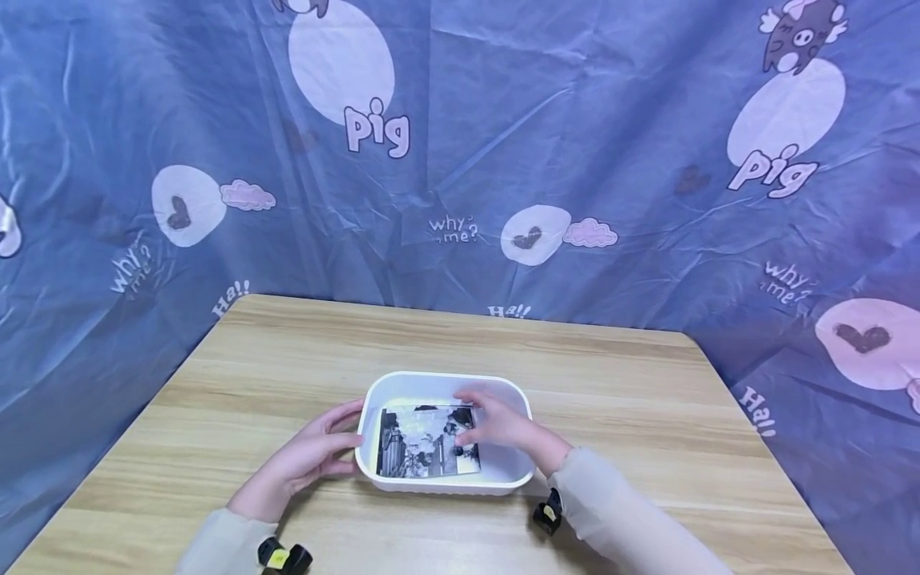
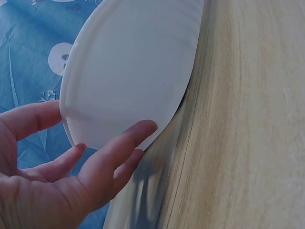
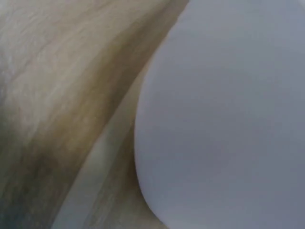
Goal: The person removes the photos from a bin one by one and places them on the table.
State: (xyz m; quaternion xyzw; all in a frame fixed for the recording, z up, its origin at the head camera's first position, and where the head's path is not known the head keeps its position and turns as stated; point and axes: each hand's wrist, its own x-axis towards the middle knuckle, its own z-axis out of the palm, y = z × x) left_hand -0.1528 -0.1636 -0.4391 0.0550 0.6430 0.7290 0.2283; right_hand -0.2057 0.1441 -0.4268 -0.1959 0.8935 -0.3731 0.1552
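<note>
A black-and-white photograph (image 1: pixel 428 441), a glossy rectangular print showing what may be dark buildings and a pale sky, though the detail is too small to be sure, is lying flat inside a white tray (image 1: pixel 446 386); the tray is shallow, smooth plastic with rounded corners and a rolled rim, and it is sitting near the front edge of the table (image 1: pixel 251 367), about midway between the left and right edges; the left hand (image 1: pixel 311 457) is resting against the tray's left wall from outside, its fingers (image 2: pixel 125 143) lying nearly straight and relaxed along the plain white side, thumb near the rim, gripping nothing; the right hand (image 1: pixel 499 422) is reaching over the tray's right side, its fingertips pressing on the right edge of the photograph, and whether they are pinching the print or only touching it is not showing clearly; the right wrist view is giving only a blurred stretch of white tray wall and wood; both arms are wearing pale cream sleeves (image 1: pixel 618 511) with small black wrist devices; the table is a light wood-grain board with streaky brown bands and a rounded far right corner; behind and around it a wrinkled blue cloth (image 1: pixel 575 120) is hanging, printed with white ovals, dark hearts, pink clouds and the words "pig" and "why me?".
</note>
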